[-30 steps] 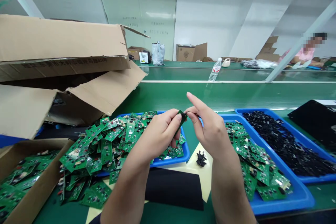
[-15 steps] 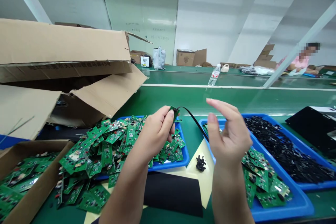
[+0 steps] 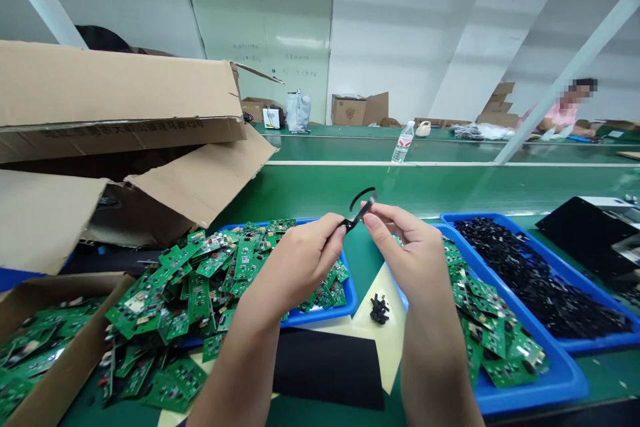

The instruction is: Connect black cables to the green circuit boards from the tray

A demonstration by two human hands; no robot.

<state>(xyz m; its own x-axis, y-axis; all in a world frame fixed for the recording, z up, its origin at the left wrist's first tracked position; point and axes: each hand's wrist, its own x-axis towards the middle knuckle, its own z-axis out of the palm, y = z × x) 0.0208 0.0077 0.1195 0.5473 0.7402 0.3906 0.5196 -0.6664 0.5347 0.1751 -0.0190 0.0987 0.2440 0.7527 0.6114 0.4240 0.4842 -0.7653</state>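
My left hand (image 3: 305, 257) is closed above the full blue tray, pinching the end of a thin black strip (image 3: 363, 210). Most of the small circuit board it gripped earlier is hidden by the fingers now. From there the strip rises and curls into a loop, and my right hand (image 3: 413, 247) pinches it between thumb and fingertips. Below my hands, a small heap of black pieces (image 3: 379, 309) lies on yellowish paper (image 3: 393, 360). Green circuit boards (image 3: 200, 293) are piled high on the left; more boards (image 3: 493, 327) lie under and beyond my right forearm.
A blue tray (image 3: 570, 383) holds the boards on the right; beside it another blue tray (image 3: 613, 340) contains many black pieces. Open cardboard boxes (image 3: 120, 83) stand on the left. A black sheet (image 3: 327, 370) lies in front. A water bottle (image 3: 403, 143) and a person (image 3: 560, 117) are farther back.
My right hand has moved left towards my left hand and closed on the strip. The strip, formerly arching down to the right, now curls upward between both hands. The green board has turned mostly out of sight.
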